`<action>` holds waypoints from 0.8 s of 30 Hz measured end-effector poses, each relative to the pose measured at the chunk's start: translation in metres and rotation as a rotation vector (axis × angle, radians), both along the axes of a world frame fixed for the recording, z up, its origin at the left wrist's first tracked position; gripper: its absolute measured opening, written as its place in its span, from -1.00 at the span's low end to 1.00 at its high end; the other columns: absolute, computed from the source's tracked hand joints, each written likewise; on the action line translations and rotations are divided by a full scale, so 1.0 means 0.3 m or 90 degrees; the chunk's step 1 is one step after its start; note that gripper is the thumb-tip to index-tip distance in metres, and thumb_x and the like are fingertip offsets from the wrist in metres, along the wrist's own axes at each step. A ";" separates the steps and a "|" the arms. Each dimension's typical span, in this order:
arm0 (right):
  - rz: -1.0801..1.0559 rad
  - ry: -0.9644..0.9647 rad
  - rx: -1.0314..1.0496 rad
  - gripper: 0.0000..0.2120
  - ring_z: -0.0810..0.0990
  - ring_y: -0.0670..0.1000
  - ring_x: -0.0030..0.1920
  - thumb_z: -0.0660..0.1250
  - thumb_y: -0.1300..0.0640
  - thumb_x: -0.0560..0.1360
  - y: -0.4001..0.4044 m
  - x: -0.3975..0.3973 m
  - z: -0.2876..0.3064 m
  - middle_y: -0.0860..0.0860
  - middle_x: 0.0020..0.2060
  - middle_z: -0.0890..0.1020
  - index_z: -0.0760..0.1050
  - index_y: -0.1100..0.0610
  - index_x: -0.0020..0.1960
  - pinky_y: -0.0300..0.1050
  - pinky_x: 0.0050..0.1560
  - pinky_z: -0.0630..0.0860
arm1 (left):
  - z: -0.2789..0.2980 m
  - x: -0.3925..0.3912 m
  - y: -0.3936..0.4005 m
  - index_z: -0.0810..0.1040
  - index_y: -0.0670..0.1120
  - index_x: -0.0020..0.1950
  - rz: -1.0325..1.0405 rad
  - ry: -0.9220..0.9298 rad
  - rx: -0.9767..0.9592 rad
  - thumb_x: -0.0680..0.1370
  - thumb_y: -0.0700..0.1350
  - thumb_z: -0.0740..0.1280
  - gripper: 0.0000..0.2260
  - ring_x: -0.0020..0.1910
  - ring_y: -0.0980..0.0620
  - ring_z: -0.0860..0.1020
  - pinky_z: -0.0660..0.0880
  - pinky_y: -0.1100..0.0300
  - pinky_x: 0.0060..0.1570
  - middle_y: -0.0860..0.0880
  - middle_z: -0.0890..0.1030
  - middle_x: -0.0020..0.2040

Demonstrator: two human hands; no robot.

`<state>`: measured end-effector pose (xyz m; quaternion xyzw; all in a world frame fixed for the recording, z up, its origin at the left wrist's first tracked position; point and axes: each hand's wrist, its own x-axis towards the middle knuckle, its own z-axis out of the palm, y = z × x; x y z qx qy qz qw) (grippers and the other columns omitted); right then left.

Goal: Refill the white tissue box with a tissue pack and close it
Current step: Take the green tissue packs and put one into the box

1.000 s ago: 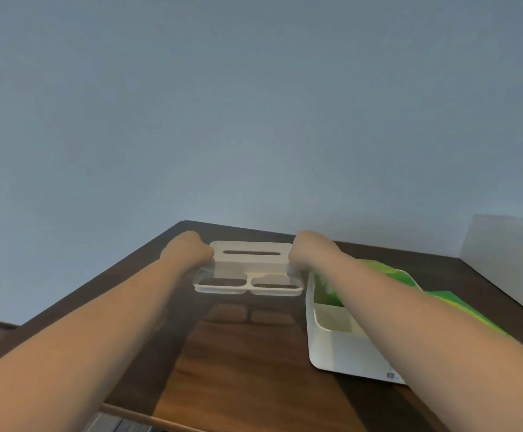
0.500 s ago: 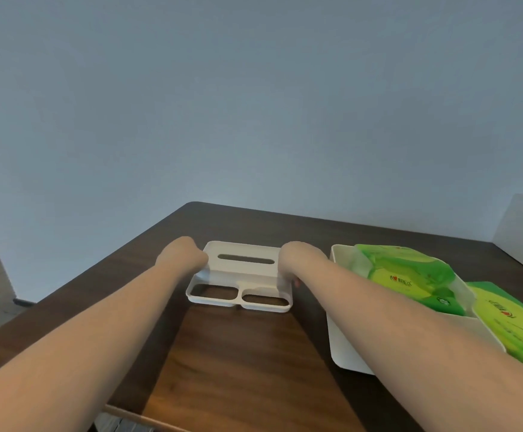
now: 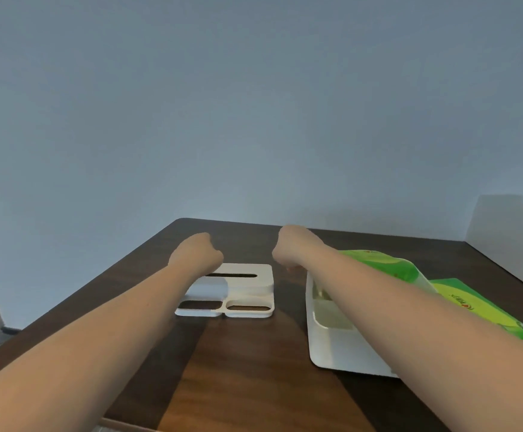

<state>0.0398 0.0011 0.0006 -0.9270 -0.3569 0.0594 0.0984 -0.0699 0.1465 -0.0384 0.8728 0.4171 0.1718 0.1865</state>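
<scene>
The white tissue box lid, with a slot and two oval cut-outs, lies flat on the dark wooden table. My left hand hovers at the lid's far left corner, fingers curled under, holding nothing. My right hand is just right of the lid, also curled and empty. The open white tissue box stands at the right, under my right forearm. A green tissue pack sits in its far end. A second green tissue pack lies on the table beyond the box.
A blue-grey wall rises behind the table's far edge. A pale panel stands at the back right corner. The table's left edge runs diagonally towards me, with floor below it.
The lid was held up between both hands, then lowered onto the table. Both hands have now let go of it and lifted away, the right one moving right.
</scene>
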 end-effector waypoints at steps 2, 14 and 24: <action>-0.024 -0.017 0.091 -0.83 0.46 0.06 -0.31 0.15 0.31 0.46 -0.071 0.024 0.044 0.06 -0.29 0.48 0.37 0.17 -0.30 -0.16 -0.33 0.36 | 0.034 0.028 -0.070 0.52 -0.10 -0.01 -0.049 -0.048 0.008 0.51 -0.14 0.22 -0.87 -0.13 -0.04 0.53 0.51 0.09 -0.13 -0.06 0.60 -0.08; -0.323 -0.022 0.064 -0.61 0.36 0.19 0.33 0.14 0.18 0.48 -0.648 0.218 0.041 0.12 0.27 0.47 0.39 0.09 0.30 0.12 0.26 0.33 | 0.110 0.170 -0.490 0.33 0.12 0.45 -0.417 -0.042 -0.015 0.47 0.18 0.38 -0.42 0.05 0.05 0.54 0.47 0.10 0.23 0.00 0.61 0.12; -0.253 0.102 -0.083 0.03 0.44 0.19 0.34 0.34 -0.38 0.26 -0.776 0.273 -0.101 0.12 0.41 0.40 0.05 0.07 0.54 0.10 0.32 0.43 | 0.051 0.256 -0.549 0.49 0.02 0.33 -0.350 0.073 0.141 0.49 0.10 0.36 -0.57 0.07 0.00 0.55 0.51 0.11 0.07 0.02 0.61 0.10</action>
